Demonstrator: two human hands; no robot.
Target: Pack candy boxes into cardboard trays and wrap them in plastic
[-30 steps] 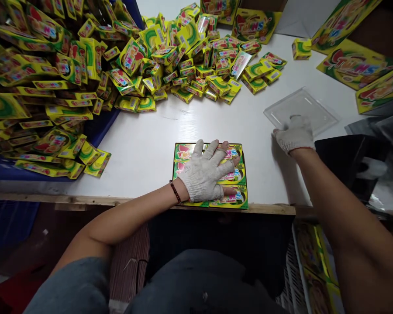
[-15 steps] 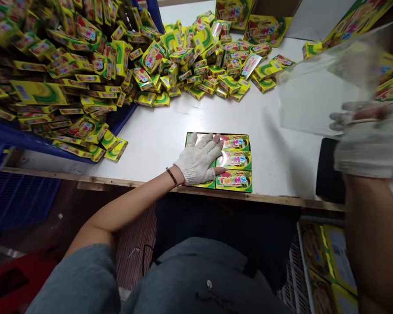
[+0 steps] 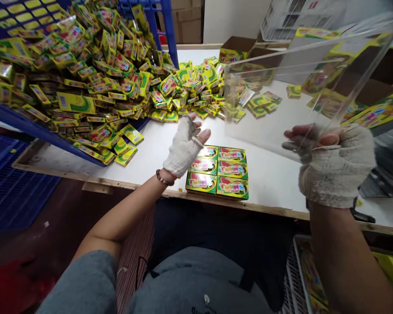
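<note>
My left hand [image 3: 185,146], in a white fingerless glove, is raised just beside and above the far left corner of a block of small yellow-green TWINS boxes [image 3: 232,168]. Its fingers are apart with nothing in them. These boxes lie in two columns and three rows near the table's front edge. On the right, my gloved right hand [image 3: 336,161] grips a shallow clear plastic tray [image 3: 262,137], held tilted over the table. Its walls are see-through, and loose boxes show behind it.
A tilted blue crate [image 3: 62,146] at left spills a heap of small boxes [image 3: 196,89] across the white table [image 3: 157,148]. Open cartons [image 3: 239,46] stand at the back. A white basket [image 3: 299,279] sits below the table at lower right. A wooden strip [image 3: 271,208] edges the table.
My left hand has lifted off the block of boxes and moved slightly left and away from me. My right hand has brought the clear tray inward from the right. The view has shifted.
</note>
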